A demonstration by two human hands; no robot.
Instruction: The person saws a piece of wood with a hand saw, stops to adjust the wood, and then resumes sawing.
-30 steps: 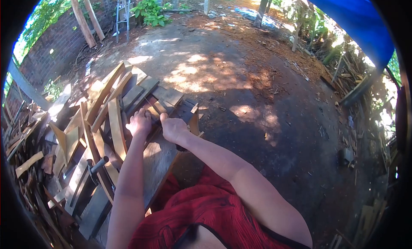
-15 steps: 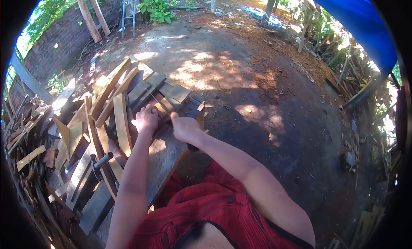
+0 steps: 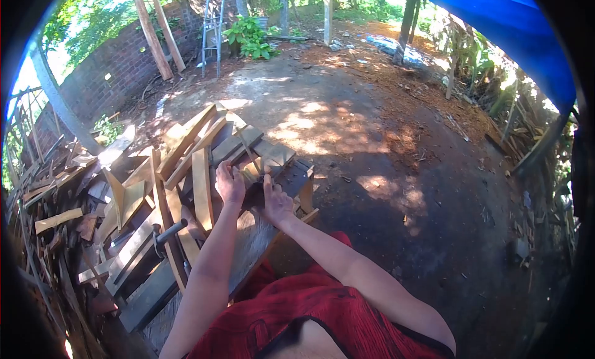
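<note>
My left hand (image 3: 230, 184) is at the near edge of the stacked boards, its fingers bent over a small light wooden piece (image 3: 251, 170). Just to its right, my right hand (image 3: 276, 201) has its fingers curled round a dark object (image 3: 254, 197) that I cannot make out clearly. A thin strip (image 3: 244, 142) slants up and away from between the hands. Under them lies a weathered wooden bench top (image 3: 254, 241). Short grey boards (image 3: 276, 157) lie just beyond the hands.
Cut boards (image 3: 202, 188) are piled at the left, with a hammer-like tool (image 3: 168, 232) among them. Scrap wood (image 3: 59, 219) lies farther left. A ladder (image 3: 212, 34) stands near a brick wall (image 3: 118, 68). A blue tarp (image 3: 514, 30) hangs at the upper right.
The view has tilted up and shifted, so the scene sits lower and farther right. My right hand has turned and moved closer to me beside the left hand; a dark object now shows between them.
</note>
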